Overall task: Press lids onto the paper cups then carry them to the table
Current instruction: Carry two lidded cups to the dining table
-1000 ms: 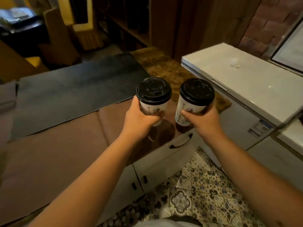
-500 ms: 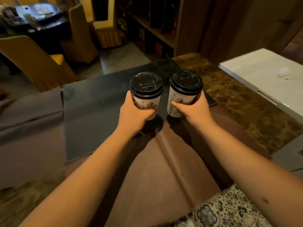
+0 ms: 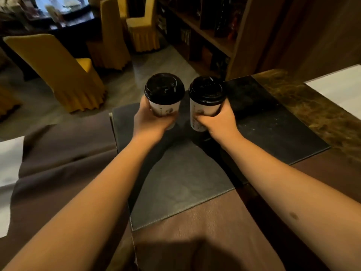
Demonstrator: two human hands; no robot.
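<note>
Two white paper cups with black lids are held side by side above a dark mat [image 3: 195, 178] on the counter. My left hand [image 3: 150, 120] grips the left cup [image 3: 166, 108], whose lid [image 3: 164, 88] sits flat on the rim. My right hand [image 3: 218, 120] grips the right cup [image 3: 203, 112], also capped with a black lid [image 3: 207, 90]. Both cups are upright and a small gap separates them. Fingers hide the lower part of each cup.
Brown cloth [image 3: 64, 153] covers the counter to the left and near side. A marbled brown countertop [image 3: 312, 106] runs at the right. Beyond stand yellow-covered chairs [image 3: 62, 73], a dark dining table [image 3: 58, 22] and wooden shelving [image 3: 205, 32].
The view has swung left from the white freezer toward the dining area. Both cups have travelled with my hands over the dark mat, still held the same way.
</note>
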